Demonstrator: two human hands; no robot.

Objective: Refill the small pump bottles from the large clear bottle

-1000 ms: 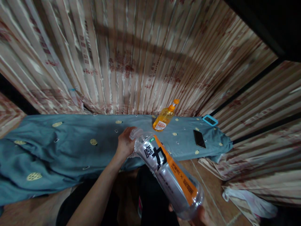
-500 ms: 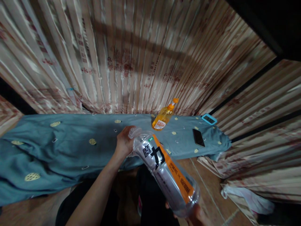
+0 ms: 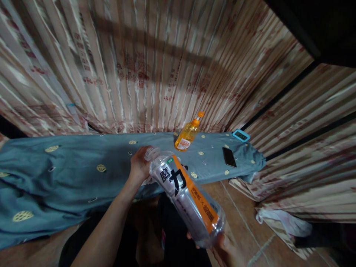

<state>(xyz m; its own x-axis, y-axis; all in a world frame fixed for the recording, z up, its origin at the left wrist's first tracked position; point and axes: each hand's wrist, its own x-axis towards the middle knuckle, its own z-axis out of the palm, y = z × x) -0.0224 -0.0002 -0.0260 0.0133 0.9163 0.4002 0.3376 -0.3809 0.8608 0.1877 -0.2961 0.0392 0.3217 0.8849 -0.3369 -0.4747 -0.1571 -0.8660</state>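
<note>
A large clear plastic bottle (image 3: 185, 199) with an orange label and black characters lies tilted in front of me, neck pointing away. My left hand (image 3: 140, 165) is closed around its cap and neck. My right hand (image 3: 222, 249) cups the bottle's base at the lower edge of the view, partly hidden by the bottle. The bottle hangs above my lap, just before a table under a blue-grey cloth (image 3: 69, 174).
An orange pump bottle (image 3: 188, 134), a black phone (image 3: 229, 157) and a small blue-framed device (image 3: 240, 135) sit on the cloth at the right. Striped curtains (image 3: 155, 66) hang behind and to the right. A white bag (image 3: 286, 222) lies on the tiled floor.
The view has drifted so everything sits slightly left and up. The bottle and both hands keep the same grip; the right hand shows a little more under the base.
</note>
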